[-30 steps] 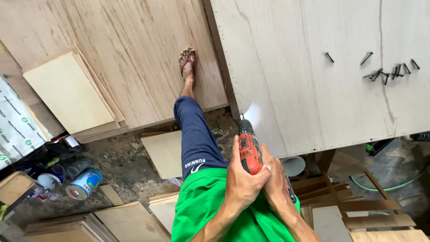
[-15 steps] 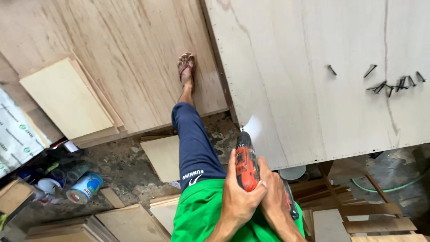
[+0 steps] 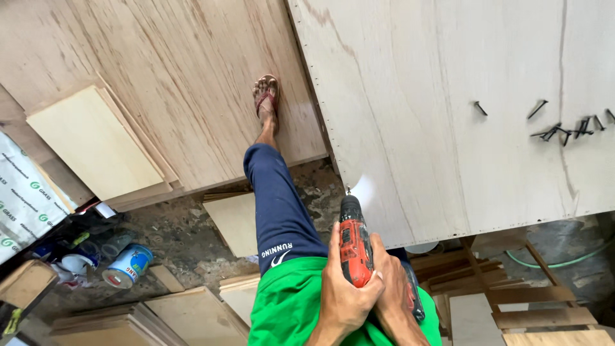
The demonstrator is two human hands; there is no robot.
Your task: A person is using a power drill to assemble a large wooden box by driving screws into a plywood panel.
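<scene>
Plywood dominates the view: a large pale plywood panel [image 3: 461, 109] lies raised on a rough timber frame [image 3: 506, 282], with a line of small fastener marks along its left and near edges. A second, browner sheet [image 3: 166, 83] lies on the ground to the left, and the person's sandalled foot [image 3: 266, 97] stands on it. Smaller offcut boards [image 3: 96, 144] lie stacked at its left side, and a paint tin [image 3: 128, 266] lies on its side among the clutter on the ground.

Both hands clasp a red and black cordless drill [image 3: 354, 247]. The left hand [image 3: 343, 298] wraps the body from the left, fingers clenched round the casing; the right hand [image 3: 391, 288] closes over it from the right and behind. The drill's tip meets the panel's near left corner, close to the edge.

Judgement: the step in hand appears to be driving a fastener at that corner. The next move would call for steady pressure along the bit, kept square to the sheet.

Loose black screws [image 3: 567, 128] lie scattered on the panel at far right, well apart from both hands.
</scene>
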